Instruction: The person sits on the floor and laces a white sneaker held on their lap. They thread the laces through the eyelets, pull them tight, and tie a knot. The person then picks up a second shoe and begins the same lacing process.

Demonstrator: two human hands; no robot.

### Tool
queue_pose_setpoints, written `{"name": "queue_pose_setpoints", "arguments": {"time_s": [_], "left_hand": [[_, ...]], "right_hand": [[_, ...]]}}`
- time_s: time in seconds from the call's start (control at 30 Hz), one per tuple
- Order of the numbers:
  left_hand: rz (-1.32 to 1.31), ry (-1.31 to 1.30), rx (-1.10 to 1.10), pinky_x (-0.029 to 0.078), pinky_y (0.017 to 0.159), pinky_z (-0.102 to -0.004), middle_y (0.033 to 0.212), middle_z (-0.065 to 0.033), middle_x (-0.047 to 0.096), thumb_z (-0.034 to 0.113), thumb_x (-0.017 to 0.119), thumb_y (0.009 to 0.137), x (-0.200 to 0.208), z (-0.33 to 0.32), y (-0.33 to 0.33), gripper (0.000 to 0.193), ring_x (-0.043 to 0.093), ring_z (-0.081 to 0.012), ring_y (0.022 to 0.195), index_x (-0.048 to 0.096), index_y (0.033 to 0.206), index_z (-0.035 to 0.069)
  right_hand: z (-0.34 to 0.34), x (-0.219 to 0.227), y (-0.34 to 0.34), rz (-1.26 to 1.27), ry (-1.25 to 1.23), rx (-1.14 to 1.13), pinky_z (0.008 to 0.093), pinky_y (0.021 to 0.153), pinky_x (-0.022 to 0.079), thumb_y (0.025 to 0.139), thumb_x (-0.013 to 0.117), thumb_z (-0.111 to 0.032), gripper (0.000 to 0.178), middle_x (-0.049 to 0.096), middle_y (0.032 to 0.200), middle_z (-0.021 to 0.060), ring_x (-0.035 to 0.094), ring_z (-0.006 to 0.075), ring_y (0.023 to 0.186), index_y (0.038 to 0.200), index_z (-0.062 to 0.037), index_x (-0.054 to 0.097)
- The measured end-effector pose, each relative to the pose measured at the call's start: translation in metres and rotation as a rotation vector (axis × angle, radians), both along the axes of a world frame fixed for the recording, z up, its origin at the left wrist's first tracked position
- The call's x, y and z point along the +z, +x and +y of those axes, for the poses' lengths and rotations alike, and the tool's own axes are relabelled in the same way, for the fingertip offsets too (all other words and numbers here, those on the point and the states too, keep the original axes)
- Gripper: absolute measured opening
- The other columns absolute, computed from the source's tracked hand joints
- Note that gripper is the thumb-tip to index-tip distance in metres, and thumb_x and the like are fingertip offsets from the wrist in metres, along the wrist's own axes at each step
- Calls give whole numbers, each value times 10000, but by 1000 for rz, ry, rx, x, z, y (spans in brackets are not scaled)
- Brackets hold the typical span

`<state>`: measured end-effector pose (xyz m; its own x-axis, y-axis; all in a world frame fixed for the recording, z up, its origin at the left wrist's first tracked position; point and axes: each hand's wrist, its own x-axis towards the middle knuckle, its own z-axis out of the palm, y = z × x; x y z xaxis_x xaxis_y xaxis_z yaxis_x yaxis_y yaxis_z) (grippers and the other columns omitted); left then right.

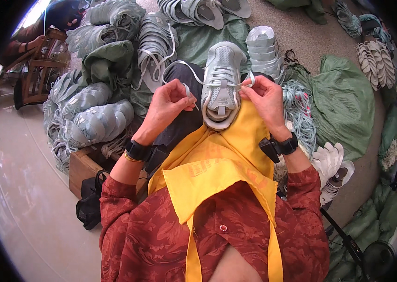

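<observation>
We count one left hand and one right hand, two pale shoelace strands, one in each, and one grey-green sneaker. We also count two black wristbands, one yellow apron, one wooden crate, one black bag and one ornamental shirt button. The stacked grey shoe uppers overlap too closely for us to number.

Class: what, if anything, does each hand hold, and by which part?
The left hand pinches the shoelace near one tip. The right hand pinches its other length beside the shoe; how near that tip cannot be told.
</observation>
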<state>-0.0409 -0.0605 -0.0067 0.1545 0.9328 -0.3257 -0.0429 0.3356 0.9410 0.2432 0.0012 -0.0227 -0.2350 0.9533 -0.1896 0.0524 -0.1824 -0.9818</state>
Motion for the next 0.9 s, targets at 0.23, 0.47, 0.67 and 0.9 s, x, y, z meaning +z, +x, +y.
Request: {"name": "queue_pose_setpoints", "arguments": {"time_s": [0.23, 0.47, 0.67, 0.9], "left_hand": [[24, -2, 52, 595, 753, -255, 973, -83, 724, 56, 663, 1000, -5, 2, 7, 109, 710, -125, 862, 580, 936, 26], [2, -6, 50, 604, 751, -256, 976, -91, 718, 36, 666, 991, -4, 4, 13, 121, 721, -143, 869, 559, 937, 24], [40, 11, 7, 610, 754, -262, 968, -91, 707, 6, 656, 985, -4, 7, 18, 158, 723, -149, 881, 518, 912, 32], [39, 76, 174, 626, 760, -264, 990, -108, 697, 0, 639, 994, -14, 24, 22, 141, 728, -156, 879, 514, 930, 19]], "right_hand": [[-5, -5, -3, -159, 138, -37, 232, 719, 565, 910, 724, 5, 48, 746, 846, 13, 709, 72, 775, 957, -3, 714], [-15, 7, -15, -325, 287, -55, 248, 695, 552, 883, 763, -29, 76, 746, 793, 42, 696, 70, 727, 927, 0, 708], [-9, 2, -8, -319, 224, -1, 262, 695, 568, 877, 768, -32, 110, 755, 819, 57, 726, 93, 763, 963, -4, 704], [-10, -4, -5, -278, 242, 11, 241, 688, 562, 900, 746, -29, 144, 745, 827, 57, 720, 87, 750, 1035, -6, 698]]}}
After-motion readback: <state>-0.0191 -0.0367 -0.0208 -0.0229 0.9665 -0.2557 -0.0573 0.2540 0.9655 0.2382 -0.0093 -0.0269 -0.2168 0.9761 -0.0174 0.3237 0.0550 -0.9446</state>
